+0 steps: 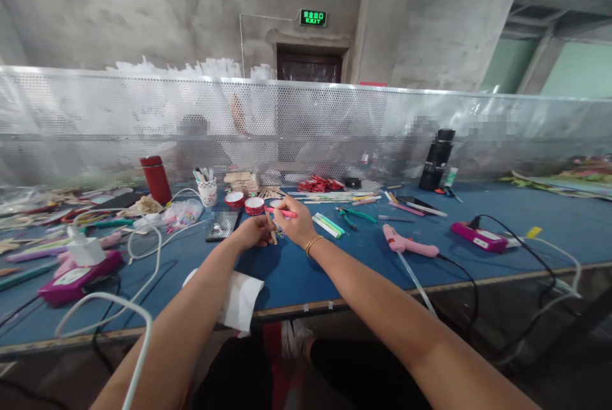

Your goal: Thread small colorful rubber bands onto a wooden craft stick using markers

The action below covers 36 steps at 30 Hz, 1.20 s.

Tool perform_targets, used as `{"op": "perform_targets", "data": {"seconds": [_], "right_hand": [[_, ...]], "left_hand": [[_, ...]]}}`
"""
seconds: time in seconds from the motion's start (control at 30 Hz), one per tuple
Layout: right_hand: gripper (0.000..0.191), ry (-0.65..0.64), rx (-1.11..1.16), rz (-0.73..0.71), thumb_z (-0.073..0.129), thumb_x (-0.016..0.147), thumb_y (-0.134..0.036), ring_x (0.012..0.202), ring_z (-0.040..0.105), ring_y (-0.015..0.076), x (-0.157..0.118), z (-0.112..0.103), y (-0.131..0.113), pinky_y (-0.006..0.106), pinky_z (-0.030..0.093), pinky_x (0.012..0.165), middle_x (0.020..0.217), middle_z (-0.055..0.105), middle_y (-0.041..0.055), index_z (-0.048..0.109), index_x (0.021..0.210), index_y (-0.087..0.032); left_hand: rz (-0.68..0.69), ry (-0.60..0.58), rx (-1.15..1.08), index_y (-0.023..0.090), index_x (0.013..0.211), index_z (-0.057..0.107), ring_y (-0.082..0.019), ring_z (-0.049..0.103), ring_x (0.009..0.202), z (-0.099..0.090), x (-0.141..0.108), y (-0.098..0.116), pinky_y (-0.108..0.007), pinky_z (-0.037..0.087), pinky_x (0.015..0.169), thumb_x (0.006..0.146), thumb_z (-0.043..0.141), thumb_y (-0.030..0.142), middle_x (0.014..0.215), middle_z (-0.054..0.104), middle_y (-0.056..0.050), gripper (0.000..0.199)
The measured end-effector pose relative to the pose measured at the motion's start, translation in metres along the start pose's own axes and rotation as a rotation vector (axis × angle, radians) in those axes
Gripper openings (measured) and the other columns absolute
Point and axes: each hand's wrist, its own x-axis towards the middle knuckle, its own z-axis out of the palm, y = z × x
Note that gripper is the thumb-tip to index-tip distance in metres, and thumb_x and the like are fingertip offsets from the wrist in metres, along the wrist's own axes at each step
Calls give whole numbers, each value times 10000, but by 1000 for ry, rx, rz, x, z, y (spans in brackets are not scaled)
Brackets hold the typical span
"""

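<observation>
"So, gripping what?"
"Wooden stick (271,227) pinched in left hand (257,232), pink marker (287,213) in right hand (297,224), both at frame centre."
"How far along?"
"Apparently mid-marking; remainder impossible to tell."

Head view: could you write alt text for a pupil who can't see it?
A person's right hand holds a red pen close to a thin wooden stick in the left hand, above a cluttered blue table. A pink glue gun rests to the right; a red flask stands further back on the left.
</observation>
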Motion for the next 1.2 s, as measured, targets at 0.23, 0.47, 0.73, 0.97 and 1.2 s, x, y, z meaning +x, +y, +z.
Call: {"op": "perform_targets", "data": {"seconds": [0.23, 0.47, 0.73, 0.97, 1.2], "right_hand": [[114, 7, 2, 9, 515, 816, -237, 669, 531, 137, 0, 0, 0, 241, 400, 663, 680, 569, -27, 495, 705, -225], [106, -3, 2, 19, 513, 806, -231, 666, 528, 141, 0, -1, 0, 242, 399, 655, 676, 572, -25, 500, 701, -226], [101, -26, 13, 7, 532, 805, -241, 681, 536, 137, 0, 0, 1, 232, 402, 659, 695, 585, -29, 509, 708, -228], [104, -5, 16, 29, 512, 814, -233, 702, 542, 145, 2, -2, 0, 242, 413, 679, 707, 592, -16, 512, 711, -226], [103, -8, 30, 48, 508, 812, -223, 686, 544, 145, 2, -3, 2, 245, 421, 672, 702, 594, -18, 515, 709, -226]], "left_hand": [[-8, 12, 7, 171, 831, 591, -102, 608, 521, 0, 1, 0, -182, 412, 486, 656, 759, 395, 646, 665, -3, 330], [-16, 29, 20, 174, 831, 594, -106, 616, 533, 0, 0, 0, -184, 418, 497, 648, 769, 391, 667, 681, -6, 333], [-14, 23, 24, 176, 839, 589, -116, 623, 535, 2, -2, 3, -191, 417, 501, 629, 784, 405, 649, 677, -5, 367], [-24, 11, 15, 174, 846, 598, -111, 626, 540, 0, 0, 3, -187, 411, 498, 649, 765, 415, 688, 684, -13, 353], [-50, 59, -10, 171, 810, 574, -118, 632, 532, -1, 3, -1, -186, 409, 482, 659, 757, 400, 678, 680, -15, 330]]}}
